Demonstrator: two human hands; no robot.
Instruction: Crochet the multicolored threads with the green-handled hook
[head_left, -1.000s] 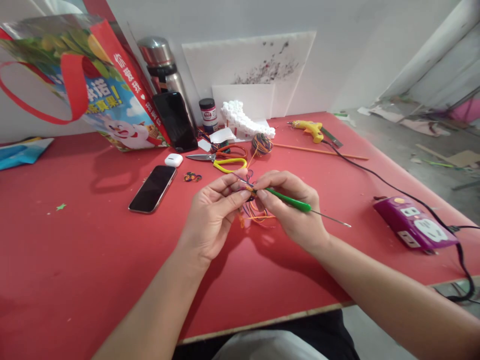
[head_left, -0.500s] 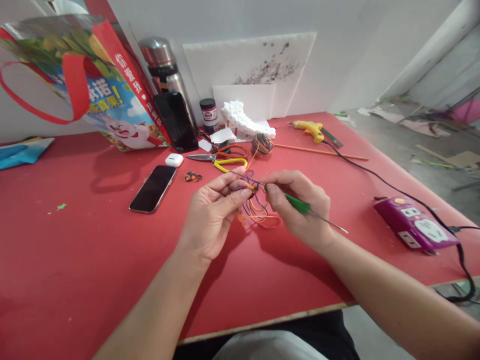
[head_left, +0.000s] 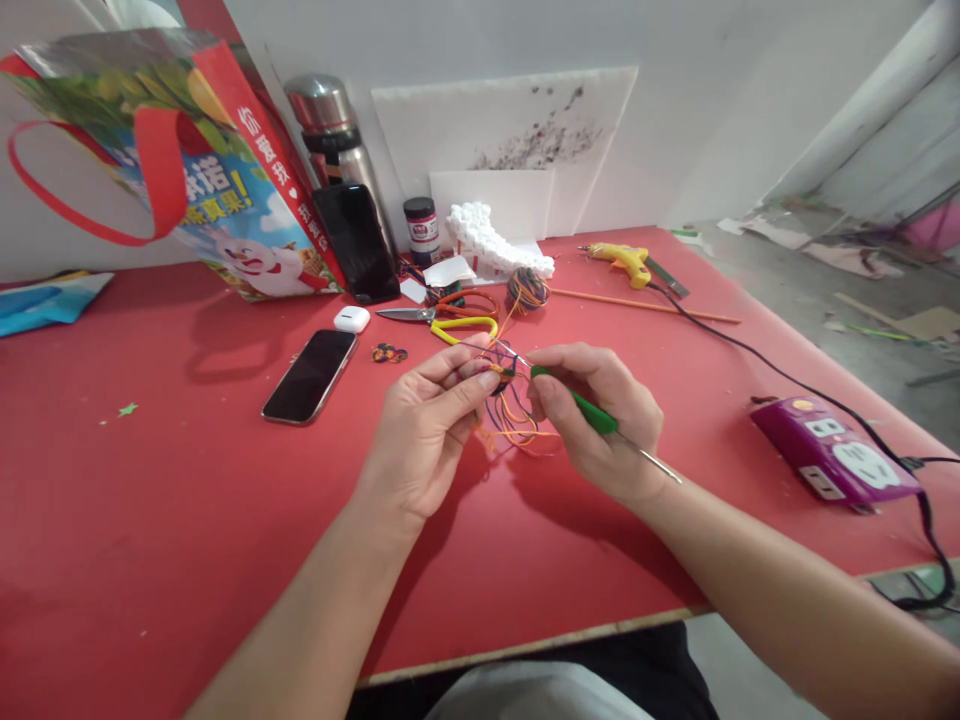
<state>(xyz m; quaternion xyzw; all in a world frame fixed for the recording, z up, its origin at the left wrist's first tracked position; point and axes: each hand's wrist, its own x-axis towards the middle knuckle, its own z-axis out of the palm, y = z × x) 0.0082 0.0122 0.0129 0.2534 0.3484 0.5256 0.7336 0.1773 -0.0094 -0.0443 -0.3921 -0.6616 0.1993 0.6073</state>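
Observation:
My left hand (head_left: 431, 415) pinches a small piece of multicoloured crochet work (head_left: 504, 374) between thumb and fingers, with yarn running over the index finger. My right hand (head_left: 600, 415) is closed round the green handle of a crochet hook (head_left: 595, 410). One metal end points at the crochet work, and the other sticks out behind the hand over the wrist. Loose strands of multicoloured yarn (head_left: 517, 415) hang between and below the hands. They lead back to a yarn ball (head_left: 527, 290). Whether the hook tip is inside a loop is too small to tell.
Beyond my hands lie scissors (head_left: 457, 322), a small crocheted piece (head_left: 389, 353) and a phone (head_left: 310, 377). A glue gun (head_left: 619, 261) lies at the back right, its cord running past a purple power strip (head_left: 832, 448). A gift bag (head_left: 247, 225) and thermos (head_left: 330, 125) stand back left.
The hook's tip has shifted up and away from the crochet work, and its rear end has swung slightly down toward my wrist. The left hand keeps its pinch; the whole view has shifted slightly.

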